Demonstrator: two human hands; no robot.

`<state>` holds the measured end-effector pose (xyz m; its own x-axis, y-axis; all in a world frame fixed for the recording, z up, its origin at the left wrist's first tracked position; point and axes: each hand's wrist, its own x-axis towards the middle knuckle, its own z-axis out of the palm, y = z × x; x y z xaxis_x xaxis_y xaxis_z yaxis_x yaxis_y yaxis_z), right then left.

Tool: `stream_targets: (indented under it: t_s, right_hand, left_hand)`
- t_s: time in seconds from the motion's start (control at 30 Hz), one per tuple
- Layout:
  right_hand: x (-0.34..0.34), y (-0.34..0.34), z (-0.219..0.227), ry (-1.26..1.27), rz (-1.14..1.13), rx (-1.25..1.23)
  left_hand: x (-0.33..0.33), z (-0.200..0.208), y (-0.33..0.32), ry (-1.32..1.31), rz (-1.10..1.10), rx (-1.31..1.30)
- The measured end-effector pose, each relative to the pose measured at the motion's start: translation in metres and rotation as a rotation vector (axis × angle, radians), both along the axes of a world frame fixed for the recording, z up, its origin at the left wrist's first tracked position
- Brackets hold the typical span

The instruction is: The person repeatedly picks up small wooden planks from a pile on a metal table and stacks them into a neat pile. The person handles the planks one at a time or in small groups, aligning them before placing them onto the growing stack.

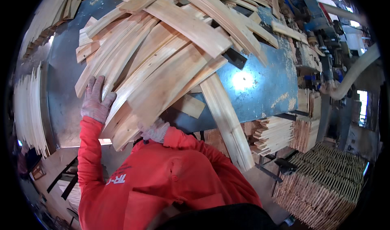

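Long pale wooden boards (170,73) lie in a loose, crisscrossed heap on the blue-grey tabletop (264,96). My left hand (96,102), in a whitish work glove, rests at the near left ends of the boards, fingers stretched and thumb apart. Close to my chest, my gloved right hand (156,131) grips the near end of a wooden board (152,96) that looks slightly smeared by motion. Some right fingers are hidden by the wood. A separate plank (227,122) slants over the table's near edge, right of my right hand.
Stacked boards (30,108) stand along the left side. Right of the table are a board stack (274,134) and a large bundle of slats (321,185). Machinery with a pale hose (357,69) occupies the far right. A short wood piece (189,105) lies near the front edge.
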<state>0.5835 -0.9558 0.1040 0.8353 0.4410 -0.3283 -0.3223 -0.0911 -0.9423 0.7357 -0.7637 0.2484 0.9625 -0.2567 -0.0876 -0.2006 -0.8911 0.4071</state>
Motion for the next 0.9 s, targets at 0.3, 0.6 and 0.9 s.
stream_targets:
  t_s: [0.3,0.6,0.9]
  right_hand:
    - [0.025,-0.189,-0.040,-0.398,-0.093,-0.531]
    - [0.080,-0.441,0.108,-0.109,-0.790,-0.729]
    - [0.313,-0.552,0.039,0.004,-0.206,-1.418]
  left_hand:
    - [-0.061,-0.006,-0.171,-0.118,0.270,0.200]
    - [-0.069,0.002,-0.170,0.071,0.117,0.415]
    - [-0.055,-0.009,-0.173,0.066,0.007,0.508]
